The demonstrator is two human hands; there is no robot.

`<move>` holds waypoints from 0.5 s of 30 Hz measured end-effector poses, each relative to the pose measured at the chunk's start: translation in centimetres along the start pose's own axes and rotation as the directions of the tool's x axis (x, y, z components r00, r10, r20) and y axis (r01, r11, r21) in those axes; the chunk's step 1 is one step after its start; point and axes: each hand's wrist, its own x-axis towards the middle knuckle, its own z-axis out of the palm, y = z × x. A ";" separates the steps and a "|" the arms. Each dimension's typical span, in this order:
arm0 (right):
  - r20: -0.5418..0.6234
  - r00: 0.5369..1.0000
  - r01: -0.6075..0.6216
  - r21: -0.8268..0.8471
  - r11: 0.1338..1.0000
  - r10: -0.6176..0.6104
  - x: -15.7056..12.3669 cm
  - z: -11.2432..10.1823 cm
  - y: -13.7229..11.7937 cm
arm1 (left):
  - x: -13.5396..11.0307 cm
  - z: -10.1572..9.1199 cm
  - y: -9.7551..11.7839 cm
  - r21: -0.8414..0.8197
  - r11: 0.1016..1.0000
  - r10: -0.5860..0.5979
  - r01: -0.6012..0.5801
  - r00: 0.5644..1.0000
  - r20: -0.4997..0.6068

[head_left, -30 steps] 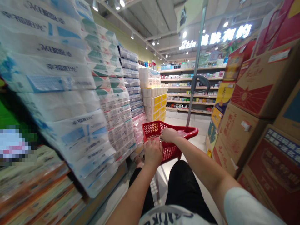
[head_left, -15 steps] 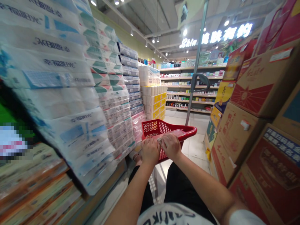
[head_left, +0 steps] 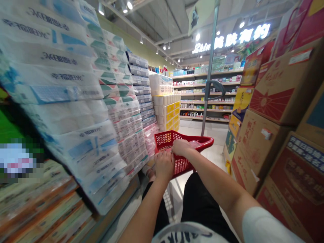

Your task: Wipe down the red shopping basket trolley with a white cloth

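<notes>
A red plastic shopping cart [head_left: 186,165] with perforated basket walls stands right in front of my legs. My left hand [head_left: 164,164] is wrapped over its near handle bar, the knuckles up. Close beside it, my right hand [head_left: 181,147] is closed with the wrist bent, slightly farther forward over the basket. Its fingertips point down and left toward my left hand, so whatever they hold, if anything, is hidden. Behind the right hand a pale red panel [head_left: 195,144] shows along the cart's top. Most of the basket's inside is hidden.
Tall stacks of wrapped tissue packs [head_left: 73,91] line the left side. Cardboard cartons [head_left: 273,91] are piled on the right. Ahead, a grey metal post [head_left: 209,74] with a loop handle stands before stocked shelves [head_left: 192,98]. Pale tiled floor [head_left: 215,152] runs between.
My right hand has lifted and shifted forward, its wrist now more bent. The left hand stays on the handle bar. The view has shifted slightly.
</notes>
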 end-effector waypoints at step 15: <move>-0.718 0.683 0.234 0.040 0.971 -0.135 -5.4 5.8 0.6 | -0.3 -0.2 -0.1 -0.028 1.000 0.010 -0.010 1.000 -0.008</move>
